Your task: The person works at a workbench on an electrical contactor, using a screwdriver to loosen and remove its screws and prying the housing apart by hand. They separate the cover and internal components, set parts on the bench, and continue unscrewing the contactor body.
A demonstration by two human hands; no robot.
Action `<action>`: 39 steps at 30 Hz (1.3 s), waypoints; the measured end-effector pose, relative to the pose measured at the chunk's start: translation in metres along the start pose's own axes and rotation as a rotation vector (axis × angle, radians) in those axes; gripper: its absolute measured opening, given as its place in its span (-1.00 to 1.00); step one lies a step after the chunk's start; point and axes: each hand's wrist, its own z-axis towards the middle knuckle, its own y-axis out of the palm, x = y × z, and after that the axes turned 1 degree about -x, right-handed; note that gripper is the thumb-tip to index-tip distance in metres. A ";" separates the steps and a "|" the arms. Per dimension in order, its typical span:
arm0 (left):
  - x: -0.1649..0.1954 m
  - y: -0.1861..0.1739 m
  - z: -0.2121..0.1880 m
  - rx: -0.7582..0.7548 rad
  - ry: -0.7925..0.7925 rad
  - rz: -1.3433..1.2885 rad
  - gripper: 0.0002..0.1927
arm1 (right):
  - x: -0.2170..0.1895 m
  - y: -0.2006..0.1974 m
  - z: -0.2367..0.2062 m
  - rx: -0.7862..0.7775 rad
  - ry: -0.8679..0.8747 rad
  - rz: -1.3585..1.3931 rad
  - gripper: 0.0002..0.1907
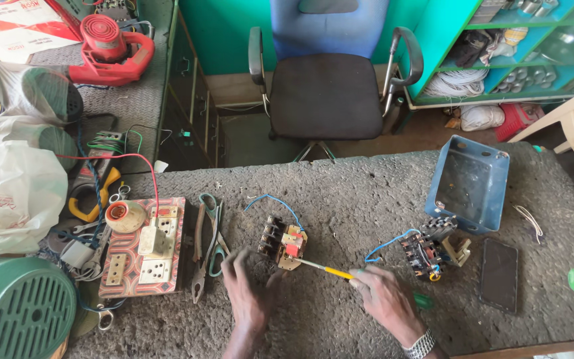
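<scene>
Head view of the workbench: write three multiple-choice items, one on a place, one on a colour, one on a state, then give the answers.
1. Where does the blue metal box lie?
A. right part of the bench
B. on the chair
C. on the socket board

2. What colour is the screwdriver shaft sleeve?
A. red
B. yellow
C. white

3. What is the right hand doing?
A. resting flat and empty
B. holding the screwdriver
C. lifting the phone

Answers: 1 A, it lies open on the bench, right of the contactor. 2 B, yellow shows between hand and tip. 3 B, fingers close round the handle; the left hand steadies the contactor.
</scene>
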 end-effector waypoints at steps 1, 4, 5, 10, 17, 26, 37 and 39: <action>0.001 -0.001 0.006 0.002 0.007 0.056 0.04 | 0.000 0.002 0.001 0.104 -0.093 -0.017 -0.76; 0.007 0.000 0.021 -0.175 -0.114 0.183 0.07 | -0.005 0.004 0.006 0.121 -0.107 -0.020 -0.77; 0.008 0.000 0.023 -0.264 -0.179 0.217 0.03 | -0.008 0.004 0.008 0.043 -0.031 -0.004 -0.74; 0.009 0.002 0.024 -0.195 -0.115 0.226 -0.20 | -0.017 0.004 0.014 -0.124 0.171 -0.001 -0.68; 0.004 0.003 0.022 -0.178 -0.070 0.215 -0.23 | -0.016 0.013 0.018 0.040 -0.029 0.024 -0.75; 0.001 0.004 0.024 -0.190 -0.083 0.227 -0.23 | -0.023 0.004 0.015 0.049 0.032 -0.052 -0.73; -0.001 0.004 0.023 -0.184 -0.076 0.221 -0.22 | -0.027 0.001 0.013 0.084 -0.027 -0.024 -0.76; -0.002 0.005 0.023 -0.183 -0.076 0.222 -0.22 | -0.029 0.000 0.014 0.083 -0.029 -0.019 -0.76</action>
